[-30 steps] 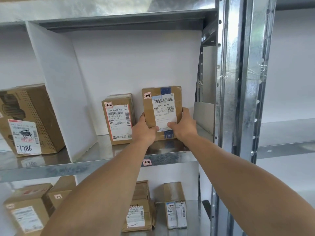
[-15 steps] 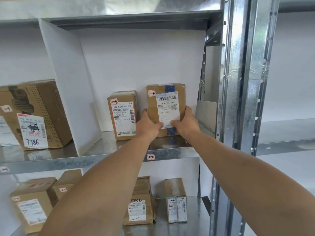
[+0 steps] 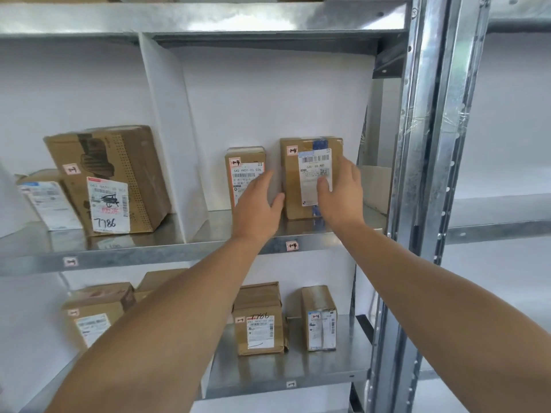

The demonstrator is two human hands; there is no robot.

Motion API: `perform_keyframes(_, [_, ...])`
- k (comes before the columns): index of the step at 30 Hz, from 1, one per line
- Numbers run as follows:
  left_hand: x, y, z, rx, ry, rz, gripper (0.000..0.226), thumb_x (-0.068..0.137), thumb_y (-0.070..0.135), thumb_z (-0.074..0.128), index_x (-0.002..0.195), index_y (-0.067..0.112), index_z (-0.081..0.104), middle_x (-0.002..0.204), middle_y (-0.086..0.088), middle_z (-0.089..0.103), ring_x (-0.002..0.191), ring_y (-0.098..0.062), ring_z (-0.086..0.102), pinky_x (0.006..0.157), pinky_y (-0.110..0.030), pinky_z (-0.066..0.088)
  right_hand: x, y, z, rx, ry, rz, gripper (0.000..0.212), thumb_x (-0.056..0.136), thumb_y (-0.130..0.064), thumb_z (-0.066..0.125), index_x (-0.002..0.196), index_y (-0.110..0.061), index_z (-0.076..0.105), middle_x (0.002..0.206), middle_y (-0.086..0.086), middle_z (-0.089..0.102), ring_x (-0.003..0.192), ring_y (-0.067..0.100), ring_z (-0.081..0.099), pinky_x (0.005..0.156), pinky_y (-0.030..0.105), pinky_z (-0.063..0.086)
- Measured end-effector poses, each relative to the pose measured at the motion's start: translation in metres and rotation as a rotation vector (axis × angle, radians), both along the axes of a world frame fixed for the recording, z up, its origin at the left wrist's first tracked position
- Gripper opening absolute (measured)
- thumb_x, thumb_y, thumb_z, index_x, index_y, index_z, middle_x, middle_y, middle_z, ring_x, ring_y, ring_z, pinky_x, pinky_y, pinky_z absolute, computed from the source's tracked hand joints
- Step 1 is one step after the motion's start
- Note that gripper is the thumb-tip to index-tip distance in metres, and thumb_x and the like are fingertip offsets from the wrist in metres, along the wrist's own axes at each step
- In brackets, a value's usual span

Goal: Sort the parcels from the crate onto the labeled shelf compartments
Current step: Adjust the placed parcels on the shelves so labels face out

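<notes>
A person's two bare forearms reach up to a metal shelf [image 3: 313,236] split into compartments by white dividers. In the right-hand compartment, a tall brown parcel [image 3: 293,186] stands upright near the right end of the shelf, close to the white back wall, with a white shipping label and a small tag reading "1-4" on its front. The right hand [image 3: 340,195] is spread open, fingers extended and laid across the label; whether the palm presses the parcel or only hovers just off it cannot be told. The left hand [image 3: 259,207] is also open, fingers loosely spread, with its thumb at the lower left edge of that parcel and its fingers in front of a shorter second parcel [image 3: 246,166] standing just to the left. Neither hand grips anything. A matching "1-4" sticker [image 3: 292,245] sits on the shelf's front edge below the tall parcel. In the compartment to the left, a large tilted carton [image 3: 119,162] marked "7786" leans beside a smaller white-labelled package [image 3: 47,201]. On the lower shelf [image 3: 283,380], several more brown parcels stand, two of them near its right end.
</notes>
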State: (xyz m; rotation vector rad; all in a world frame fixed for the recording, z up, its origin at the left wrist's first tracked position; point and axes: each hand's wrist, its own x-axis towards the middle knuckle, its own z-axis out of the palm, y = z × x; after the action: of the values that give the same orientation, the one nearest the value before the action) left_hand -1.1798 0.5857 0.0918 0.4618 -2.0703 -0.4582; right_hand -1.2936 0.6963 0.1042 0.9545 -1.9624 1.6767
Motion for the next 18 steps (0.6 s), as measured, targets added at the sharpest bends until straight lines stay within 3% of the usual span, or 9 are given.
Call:
perform_keyframes(4, [0.052, -0.011, -0.011, -0.029, 0.11, 0.037, 0.05, 0.103, 0.023, 0.053, 0.151, 0.018, 0.043, 0.155, 0.0, 0.045, 0.143, -0.019, 0.038, 0.12, -0.031, 0.028, 0.064, -0.017, -0.011, 0.042, 0.092, 0.039, 0.052, 0.105, -0.019, 0.047, 0.155, -0.014, 0.034, 0.161, 0.005, 0.032, 0.148, 0.02, 0.029, 0.113, 0.018, 0.016])
perform_keyframes(11, [0.183, -0.027, -0.042, 0.108, 0.308, 0.152, 0.049, 0.103, 0.026, 0.053, 0.151, 0.022, 0.042, 0.156, 0.003, 0.043, 0.142, -0.007, 0.035, 0.119, -0.024, 0.026, 0.197, -0.067, -0.042, 0.012, 0.121, 0.305, 0.048, 0.105, -0.021, 0.048, 0.153, -0.015, 0.04, 0.159, 0.006, 0.039, 0.149, 0.019, 0.03, 0.121, 0.028, 0.024])
perform_keyframes(15, [0.265, -0.035, -0.062, 0.178, 0.392, 0.277, 0.047, 0.104, 0.026, 0.052, 0.15, 0.026, 0.043, 0.155, 0.004, 0.043, 0.144, -0.012, 0.036, 0.121, -0.036, 0.03, 0.269, -0.098, -0.066, 0.033, 0.118, 0.455, 0.048, 0.105, -0.024, 0.048, 0.152, -0.014, 0.043, 0.156, 0.005, 0.044, 0.144, 0.015, 0.036, 0.116, 0.013, 0.021])
perform_keyframes(18, [0.331, -0.049, -0.085, 0.2, 0.371, 0.421, 0.046, 0.105, 0.028, 0.049, 0.151, 0.027, 0.042, 0.156, 0.005, 0.042, 0.145, -0.012, 0.034, 0.121, -0.033, 0.028, 0.321, -0.123, -0.091, 0.109, 0.073, 0.596, 0.049, 0.106, -0.029, 0.047, 0.154, -0.023, 0.041, 0.161, 0.0, 0.037, 0.148, 0.014, 0.031, 0.122, 0.031, 0.027])
